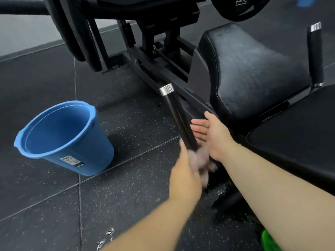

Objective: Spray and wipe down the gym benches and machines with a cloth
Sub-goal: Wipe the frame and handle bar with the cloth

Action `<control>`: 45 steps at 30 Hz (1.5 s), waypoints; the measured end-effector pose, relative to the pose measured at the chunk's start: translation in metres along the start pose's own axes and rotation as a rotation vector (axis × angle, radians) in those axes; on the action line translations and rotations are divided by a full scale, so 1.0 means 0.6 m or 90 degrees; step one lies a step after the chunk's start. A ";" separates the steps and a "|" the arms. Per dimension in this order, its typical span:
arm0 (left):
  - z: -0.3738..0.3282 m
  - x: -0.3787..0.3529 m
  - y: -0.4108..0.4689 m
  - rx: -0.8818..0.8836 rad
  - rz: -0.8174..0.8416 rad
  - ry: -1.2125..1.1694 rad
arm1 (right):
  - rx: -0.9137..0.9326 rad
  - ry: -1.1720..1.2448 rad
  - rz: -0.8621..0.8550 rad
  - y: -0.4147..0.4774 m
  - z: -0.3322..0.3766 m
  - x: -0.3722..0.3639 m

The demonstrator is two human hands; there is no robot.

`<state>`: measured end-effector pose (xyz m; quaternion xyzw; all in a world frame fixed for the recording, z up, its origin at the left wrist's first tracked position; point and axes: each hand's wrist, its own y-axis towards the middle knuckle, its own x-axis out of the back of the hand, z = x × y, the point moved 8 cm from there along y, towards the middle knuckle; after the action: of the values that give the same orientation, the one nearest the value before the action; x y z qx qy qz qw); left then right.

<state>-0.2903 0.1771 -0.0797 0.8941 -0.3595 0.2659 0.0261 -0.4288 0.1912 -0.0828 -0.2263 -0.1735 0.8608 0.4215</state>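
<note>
Lower right edge: bright green object (269,240), cut off by the frame; cannot identify.

Left hand (194,160): at the lower end of the black tubular machine handle (178,116), heavily blurred. A pale smear sits at the fingers; cannot tell whether it is cloth or skin, nor whether the hand grips the bar.

Right hand (213,136): open, fingers straight, palm turned toward the handle, just beside it on the right.

The handle slants up and away, ending in a chrome end cap (166,89). Its base is hidden behind the left hand.

Round blue plastic bucket (87,160): stands on the dark speckled rubber floor (126,196), left of the handle and apart from it. Label on its outer wall, unreadable. Only blue inner wall shows; the bottom is hidden by the near rim, contents undetermined.

Black padded vinyl seat (253,69): right of the handle, surface dull and greyish. A second black handle with chrome cap (316,55) stands upright beyond it.

Farther: black steel machine frame (145,57), top cut off.
</note>
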 end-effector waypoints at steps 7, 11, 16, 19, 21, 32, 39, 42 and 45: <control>-0.036 0.104 0.004 0.071 -0.204 -0.212 | 0.076 -0.052 0.022 -0.002 0.025 0.024; -0.141 0.170 0.033 -0.075 -0.212 -0.294 | 0.112 0.054 0.108 -0.027 0.074 -0.012; -0.183 0.158 0.080 -0.147 -0.091 -0.126 | 0.085 0.032 0.400 -0.083 0.111 -0.085; -0.172 0.157 0.092 -0.160 0.038 -0.166 | 0.152 0.042 0.297 -0.064 0.140 -0.071; -0.151 0.190 0.102 -0.132 -0.013 -0.269 | 0.228 0.096 0.118 -0.044 0.174 -0.043; -0.135 0.197 0.146 -0.142 -0.164 -0.136 | 0.233 -0.250 0.132 -0.051 0.079 -0.069; -0.136 0.185 0.135 -0.158 -0.190 -0.134 | 0.154 -0.361 0.066 -0.061 0.024 -0.006; -0.136 0.189 0.133 -0.158 -0.195 -0.119 | 0.287 -0.210 0.039 -0.043 0.126 -0.047; -0.138 0.193 0.136 -0.152 -0.194 -0.096 | 0.294 -0.205 0.091 -0.044 0.167 -0.100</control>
<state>-0.3123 0.0638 0.0367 0.9460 -0.2500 0.1469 0.1452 -0.4329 0.1475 0.0285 0.0040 -0.0213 0.9298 0.3675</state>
